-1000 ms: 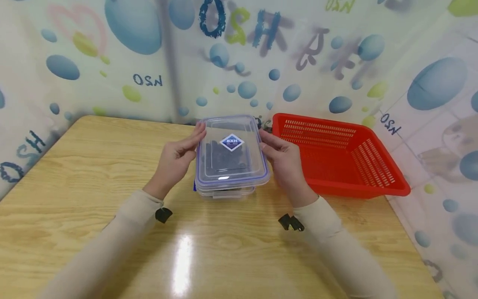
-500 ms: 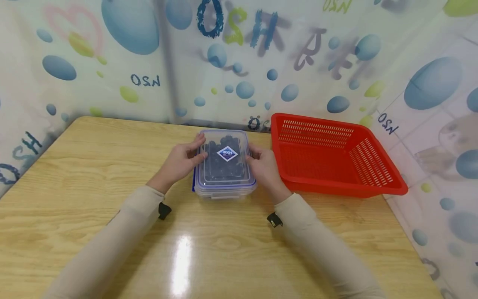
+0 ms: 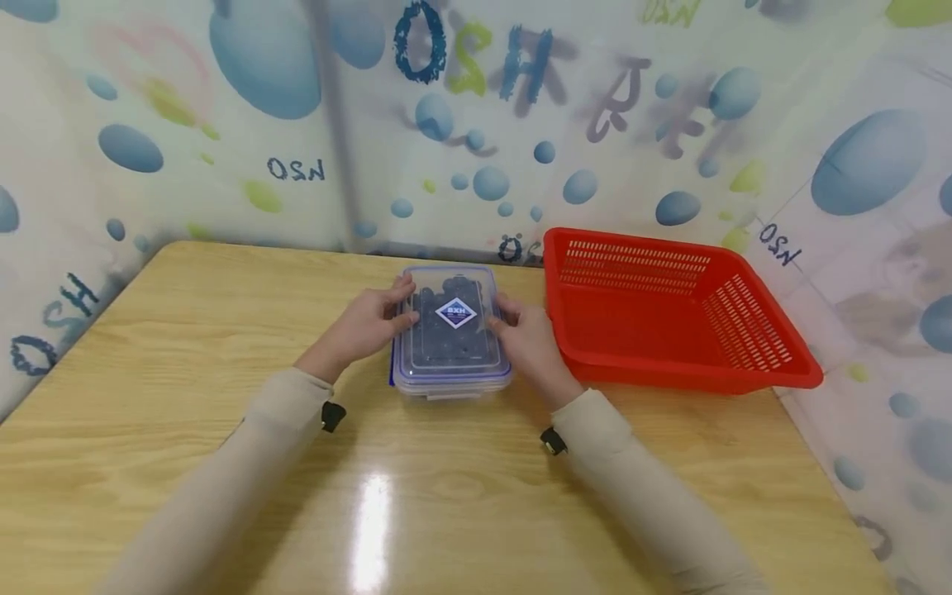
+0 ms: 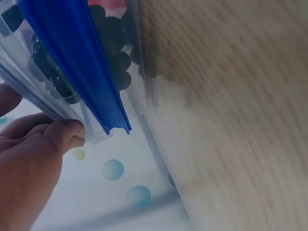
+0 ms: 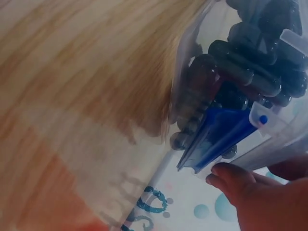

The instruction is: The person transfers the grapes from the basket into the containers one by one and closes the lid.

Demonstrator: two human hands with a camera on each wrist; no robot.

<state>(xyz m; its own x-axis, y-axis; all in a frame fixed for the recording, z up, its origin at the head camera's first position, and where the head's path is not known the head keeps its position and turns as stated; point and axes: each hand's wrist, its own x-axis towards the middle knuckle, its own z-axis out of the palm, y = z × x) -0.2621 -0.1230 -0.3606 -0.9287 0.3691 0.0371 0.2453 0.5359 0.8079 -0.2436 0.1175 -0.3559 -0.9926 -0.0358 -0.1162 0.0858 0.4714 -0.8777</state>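
A clear plastic food container [image 5: 180,91] holding dark, rounded pieces [image 4: 110,36] sits on the table. Its transparent lid [image 3: 455,343], with a blue rim and a diamond label, lies over the top. At the left edge of this lid, my left hand [image 3: 364,324] pinches with the thumb on top. My right hand [image 3: 530,340] grips the opposite edge in a similar way. Blue side latches [image 4: 72,57] show below the lid in both wrist views, standing out from the walls. Whether the lid is fully seated cannot be told.
A red plastic basket [image 3: 684,376] with slotted walls stands just right of my right hand. The wooden table [image 3: 223,330] runs back to a patterned wall covering [image 3: 476,157] with blue and green dots.
The lid, held tilted above the container a second ago, has come down onto its top. Both hands moved with it, the right one shifting left. Over the last half second little has moved.
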